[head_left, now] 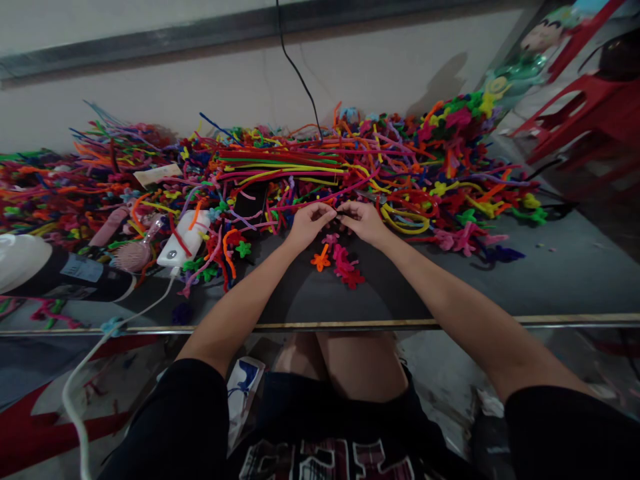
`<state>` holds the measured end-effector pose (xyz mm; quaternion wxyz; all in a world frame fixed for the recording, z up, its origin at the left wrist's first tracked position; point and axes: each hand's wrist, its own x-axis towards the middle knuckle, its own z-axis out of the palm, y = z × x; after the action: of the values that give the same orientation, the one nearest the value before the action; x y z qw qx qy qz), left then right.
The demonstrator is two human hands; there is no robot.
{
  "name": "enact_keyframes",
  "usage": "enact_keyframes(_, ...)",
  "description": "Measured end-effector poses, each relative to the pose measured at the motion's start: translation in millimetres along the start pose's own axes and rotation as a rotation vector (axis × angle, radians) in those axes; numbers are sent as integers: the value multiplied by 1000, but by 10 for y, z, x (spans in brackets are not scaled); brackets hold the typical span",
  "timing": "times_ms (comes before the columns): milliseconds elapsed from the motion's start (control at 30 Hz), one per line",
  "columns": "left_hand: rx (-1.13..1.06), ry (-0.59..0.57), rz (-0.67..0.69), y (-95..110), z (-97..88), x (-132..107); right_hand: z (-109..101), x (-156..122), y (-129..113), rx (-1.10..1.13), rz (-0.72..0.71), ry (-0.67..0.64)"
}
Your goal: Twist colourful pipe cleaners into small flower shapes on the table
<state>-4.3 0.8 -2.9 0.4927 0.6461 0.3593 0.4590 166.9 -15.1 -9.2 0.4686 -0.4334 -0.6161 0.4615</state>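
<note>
Above the dark tabletop, my left hand (311, 223) and my right hand (363, 221) meet fingertip to fingertip. Both are closed in a pinch around something small and dark, too blurred to name. Just below them, on the table, lie an orange pipe-cleaner flower (321, 259), a magenta pipe-cleaner piece (343, 260) and a red pipe-cleaner flower (353, 279). A small pink piece (330, 240) sits right under my fingers. Behind my hands is a bundle of long straight pipe cleaners (285, 163).
A heap of coloured pipe cleaners and flowers (440, 147) runs along the wall. At left are a white power bank (184, 237) with a cable, a pink hairbrush (134, 255) and a black cylindrical container (85, 277) on its side. Red chairs (575, 110) stand at right.
</note>
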Motion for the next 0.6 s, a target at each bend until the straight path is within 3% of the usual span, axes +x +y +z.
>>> enact_keyframes(367, -51, -18, -52, -58, -50, 20, 3, 17, -5, 15, 4, -93)
enact_keyframes(600, -51, -48, -83, 12, -46, 3, -1, 7, 13, -29, -9, -103)
